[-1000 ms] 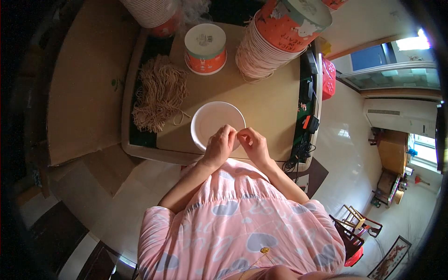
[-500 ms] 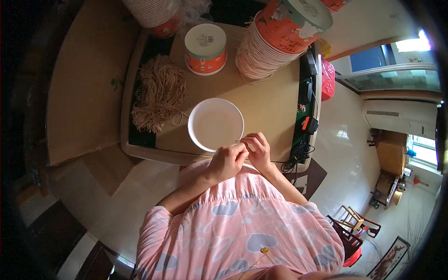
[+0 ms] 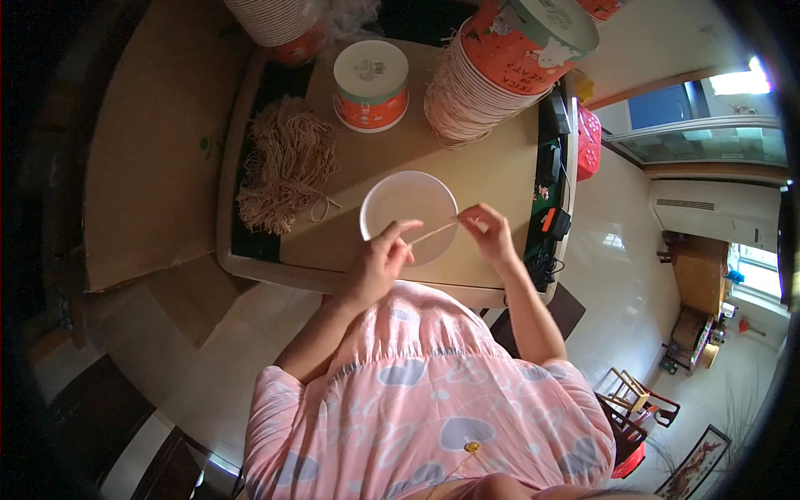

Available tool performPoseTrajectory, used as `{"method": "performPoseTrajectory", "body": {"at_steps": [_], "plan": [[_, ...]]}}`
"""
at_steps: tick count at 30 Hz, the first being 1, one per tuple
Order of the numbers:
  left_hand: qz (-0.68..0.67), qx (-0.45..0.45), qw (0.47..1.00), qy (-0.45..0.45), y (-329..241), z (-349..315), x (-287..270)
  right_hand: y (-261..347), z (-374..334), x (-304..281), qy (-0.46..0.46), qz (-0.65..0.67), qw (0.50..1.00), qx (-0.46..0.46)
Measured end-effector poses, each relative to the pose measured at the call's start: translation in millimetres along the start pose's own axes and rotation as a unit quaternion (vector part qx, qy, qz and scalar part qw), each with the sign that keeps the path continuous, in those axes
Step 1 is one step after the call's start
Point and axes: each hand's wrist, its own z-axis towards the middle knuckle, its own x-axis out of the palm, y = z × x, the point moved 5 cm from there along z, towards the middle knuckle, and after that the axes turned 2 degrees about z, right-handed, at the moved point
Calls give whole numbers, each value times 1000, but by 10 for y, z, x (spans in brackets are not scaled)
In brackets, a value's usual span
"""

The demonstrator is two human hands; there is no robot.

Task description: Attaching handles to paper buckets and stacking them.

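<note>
A short beige string (image 3: 433,232) is stretched above a white-lined paper bucket (image 3: 408,193) at the table's near side. My right hand (image 3: 490,232) pinches its far right end between thumb and fingertips. At the other end my left hand (image 3: 385,260) has its index finger lifted, while the string runs to its thumb and lower fingers, closed on it. The bucket's mouth faces up, and both hands are over or beside its near rim. A loose heap of beige strings (image 3: 287,162) lies to the left, one loop trailing toward the bucket.
Behind stands an upturned orange bucket with a green-and-white base (image 3: 371,83). A stack of orange buckets (image 3: 500,67) with strings hanging from it is at the back right. Another stack (image 3: 275,21) is at the back left. Black cables (image 3: 546,268) line the right edge; cardboard (image 3: 154,150) stands left.
My hands have moved apart, the right one going right and up, and the string now shows taut between them. The bucket has shifted slightly to the right.
</note>
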Motion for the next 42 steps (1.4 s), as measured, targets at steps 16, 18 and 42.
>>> {"method": "performPoseTrajectory", "body": {"at_steps": [16,18,42], "plan": [[-362,-13,931,48,-107,300,-2,674,-24,499,173,236,942,166],[-370,-22,927,58,-148,313,18,761,-120,687,194,286,916,204],[78,36,992,-92,191,471,-66,1366,-164,74,21,262,958,118]]}}
